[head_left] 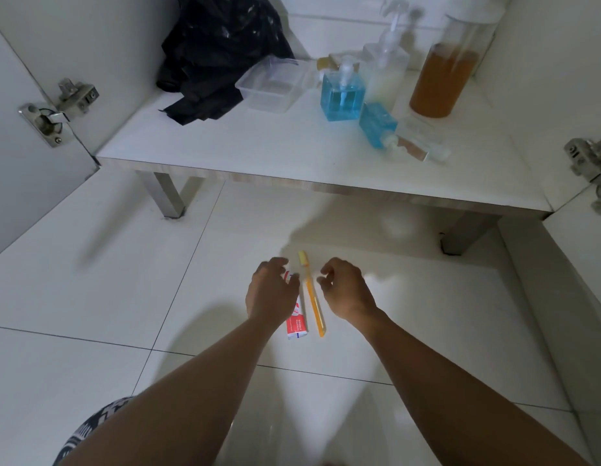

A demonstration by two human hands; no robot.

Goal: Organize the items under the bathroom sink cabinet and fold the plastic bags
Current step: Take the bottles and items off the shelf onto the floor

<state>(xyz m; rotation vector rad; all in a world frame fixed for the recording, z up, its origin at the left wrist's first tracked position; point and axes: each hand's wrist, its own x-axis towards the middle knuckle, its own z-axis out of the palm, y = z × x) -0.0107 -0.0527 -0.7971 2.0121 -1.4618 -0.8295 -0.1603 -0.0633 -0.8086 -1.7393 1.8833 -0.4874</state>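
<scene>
The left hand (270, 290) hovers over the top of the toothpaste (297, 322), fingers curled loosely and grasping nothing that shows; whether the fingertips touch the tube I cannot tell. The right hand (348, 287) is just right of the toothbrush (313, 299), fingers bent and released, apart from it. Both items lie side by side on the floor (124, 280) between the two sets of fingers, the tube nearer the left.

Well beyond the fingers, on the cabinet shelf (258, 142), little looks sorted. A crumpled black bag (211, 58) sits far ahead and left of the fingers, unfolded. A clear tub (270, 85) stands just beside it. Ahead and to the right, a blue pump bottle (341, 94), a clear pump bottle (386, 65) and a tall jar (443, 75) of amber liquid stand upright, while a small blue bottle (376, 124) and a clear one (420, 142) lie tipped over.

By my reading the task is at an early stage: the toothpaste and toothbrush have been laid out, but the bag folding and the righting of the fallen bottles are left to do
</scene>
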